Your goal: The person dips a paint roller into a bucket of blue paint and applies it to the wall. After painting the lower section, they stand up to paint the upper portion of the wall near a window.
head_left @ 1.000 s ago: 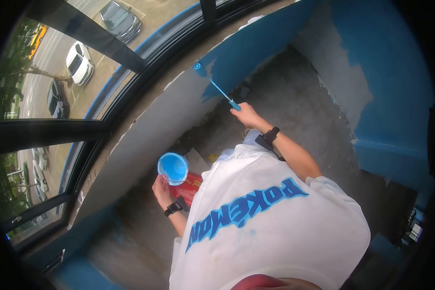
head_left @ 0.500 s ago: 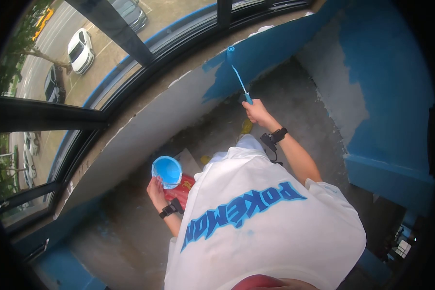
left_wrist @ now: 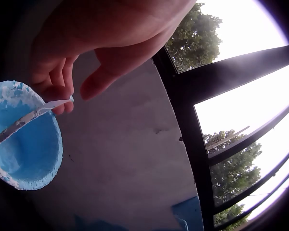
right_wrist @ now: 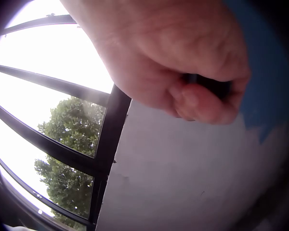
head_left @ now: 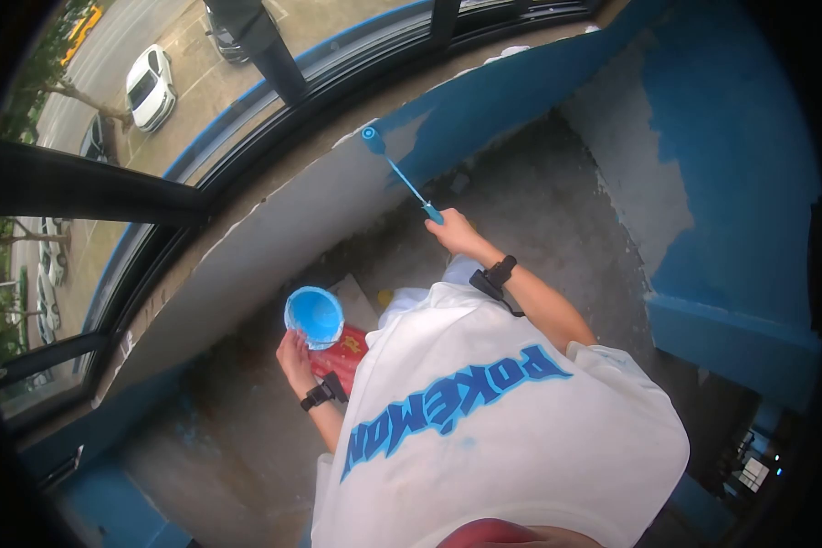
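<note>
Blue small paint roller with a thin rod: head up by the top edge of the pale grey low wall, just left of the blue-painted stretch. Can't tell from my end if it's actually touching.
Roller axis: slants up-left in the head view, from the blue handle out to the head, so the head sits well beyond the fingers.
Right hand: clenched round that handle, and way nearer the roller than the other one.
Left hand: fingers curled at the side of a round, blue-coated bucket, thumb standing a bit apart.
Bucket position: down-left of the roller head, well apart, mouth facing the head camera.
Head view only: whole roller, plus how it lines up with the wall.
Left wrist view: gives me the paint-crusted strip handle crossing the mouth, its pale end at the fingertips.
Right wrist view: folded fingers and a jagged blue edge, but no roller head, lol.
</note>
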A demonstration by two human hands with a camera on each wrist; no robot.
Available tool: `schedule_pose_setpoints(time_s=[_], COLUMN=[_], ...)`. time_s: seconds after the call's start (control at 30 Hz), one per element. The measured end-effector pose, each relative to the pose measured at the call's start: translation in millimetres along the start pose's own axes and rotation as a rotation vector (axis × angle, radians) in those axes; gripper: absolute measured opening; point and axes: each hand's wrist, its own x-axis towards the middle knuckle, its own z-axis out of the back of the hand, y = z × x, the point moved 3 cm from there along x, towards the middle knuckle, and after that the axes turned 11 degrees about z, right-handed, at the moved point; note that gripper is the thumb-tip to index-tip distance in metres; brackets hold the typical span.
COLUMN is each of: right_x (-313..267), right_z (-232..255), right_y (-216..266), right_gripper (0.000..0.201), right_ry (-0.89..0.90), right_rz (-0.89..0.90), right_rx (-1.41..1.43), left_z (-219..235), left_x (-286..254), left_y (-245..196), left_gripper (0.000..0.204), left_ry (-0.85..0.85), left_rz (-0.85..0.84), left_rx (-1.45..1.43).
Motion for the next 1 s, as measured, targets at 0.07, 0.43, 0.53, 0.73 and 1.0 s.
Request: schedule_pose_setpoints(time_s=[0.07,0.43,0.53,0.73,1.0], right_x=[-4,-45,-34,-9,34], right_z=[-5,124,163,190,172], right_y=[6,39,35,45,10], right_gripper=[0.036,0.035,0.034,0.029,0.029], right_ry=[0.009,-0.072,-0.127,-0.113,-0.044], right_rz=[-0.061,-0.057,0.081,0.155,0.093], right_rx=[0.024,-0.054,-0.368,-0.587,-0.594], left_z=[0,-45,-59,-76,-89], left_x=[2,-16,-24,-41,-68], left_y=[-1,-19,-23,-23,-35], left_gripper=[0.038,0.037,0.035,0.033,0.035], left_ry=[0.017,-0.087,-0.163,-0.230,-0.309], left_rz=[0.018,-0.107,-0.126,-0.124,-0.224], left_rx=[0.005,0.035,0.053,0.020,-0.096])
